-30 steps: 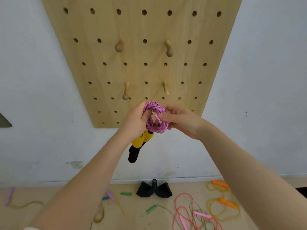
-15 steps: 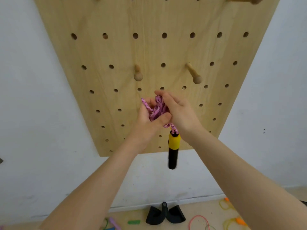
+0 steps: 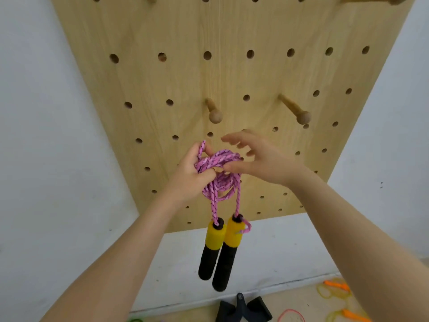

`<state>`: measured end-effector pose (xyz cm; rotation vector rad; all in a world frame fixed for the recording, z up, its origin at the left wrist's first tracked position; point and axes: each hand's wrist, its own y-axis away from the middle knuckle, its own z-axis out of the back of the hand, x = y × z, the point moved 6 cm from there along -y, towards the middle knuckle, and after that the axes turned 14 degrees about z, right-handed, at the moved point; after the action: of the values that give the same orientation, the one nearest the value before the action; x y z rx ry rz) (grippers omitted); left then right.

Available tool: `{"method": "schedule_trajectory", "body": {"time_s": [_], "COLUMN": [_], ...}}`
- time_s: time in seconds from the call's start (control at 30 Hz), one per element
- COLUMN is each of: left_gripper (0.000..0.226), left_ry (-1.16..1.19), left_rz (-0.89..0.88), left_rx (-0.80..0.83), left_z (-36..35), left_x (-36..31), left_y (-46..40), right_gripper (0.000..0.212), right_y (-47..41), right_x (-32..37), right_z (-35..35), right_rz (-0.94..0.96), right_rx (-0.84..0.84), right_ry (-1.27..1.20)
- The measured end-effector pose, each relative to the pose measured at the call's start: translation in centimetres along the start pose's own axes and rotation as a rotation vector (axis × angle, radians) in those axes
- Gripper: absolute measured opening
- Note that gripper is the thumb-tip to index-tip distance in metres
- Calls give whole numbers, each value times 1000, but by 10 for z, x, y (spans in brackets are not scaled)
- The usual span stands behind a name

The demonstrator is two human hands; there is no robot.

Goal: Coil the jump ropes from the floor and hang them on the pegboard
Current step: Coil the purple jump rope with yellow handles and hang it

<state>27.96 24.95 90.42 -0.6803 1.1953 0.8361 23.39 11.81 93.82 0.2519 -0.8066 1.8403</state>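
Down in the lower left of the frame our left forearm enters cut off by the edge, and at the bottom edge beside it we can only make out slivers of green and purple, too little to name. At frame centre our left hand (image 3: 189, 176) has its fingers curled round the coiled pink braided jump rope (image 3: 219, 175), though most of those fingers are hidden behind the coil. Its two yellow-and-black foam handles (image 3: 219, 251) hang side by side below the hand, touching. Just right of the coil our right hand (image 3: 260, 159) is spread, fingers loose and blurred, thumb touching the rope strands. Behind both hands stands the light wooden pegboard (image 3: 162, 89), its top cropped away; two round-tipped wooden pegs (image 3: 214, 112) jut out above the hands. At the bottom, a black folded object (image 3: 243, 310) is half cut off. In the lower right, orange-handled yellow ropes (image 3: 336, 291) lie on the floor.
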Motion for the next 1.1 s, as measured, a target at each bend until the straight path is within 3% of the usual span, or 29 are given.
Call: {"method": "schedule_trajectory", "body": {"time_s": [0.1,0.2,0.33,0.47,0.53,0.63,0.73,0.93,1.1], "left_gripper": [25,23,16,7,8,8,11,23,7], "left_ry": [-94,-233,-245,-275,-368,-447,-399,-414,-453], "left_rz": [83,179,207,158,150,158,176,167,85], "left_rx": [92,107,-20,-126,-127,-91,-11,111,88], "left_z": [-6,-13,-10,-2,0,-2,-3,-3,5], "left_x": [29,61,77,69,66,64,64,62,49], "left_y": [-1,-2,-8,-16,-20,-26,-32,-37,-37], "right_gripper": [20,19,21,20,30,61,55,40,33], "right_y": [13,26,27,15,10,4,3,10,5], "right_x": [-17,-39,-58,-62,-56,-49,-52,-69,-70], "right_z": [-38,-60,-72,-77,-83,-89,-85,-68,-67], "right_rz": [-76,-144,-186,-190,-177,-62,-32,-89,-141], "right_rx": [69,106,49,-67,-10,136,142,119,53], "right_ry": [-362,-435,-448,-405,-377,-33,86,-216,-505]}}
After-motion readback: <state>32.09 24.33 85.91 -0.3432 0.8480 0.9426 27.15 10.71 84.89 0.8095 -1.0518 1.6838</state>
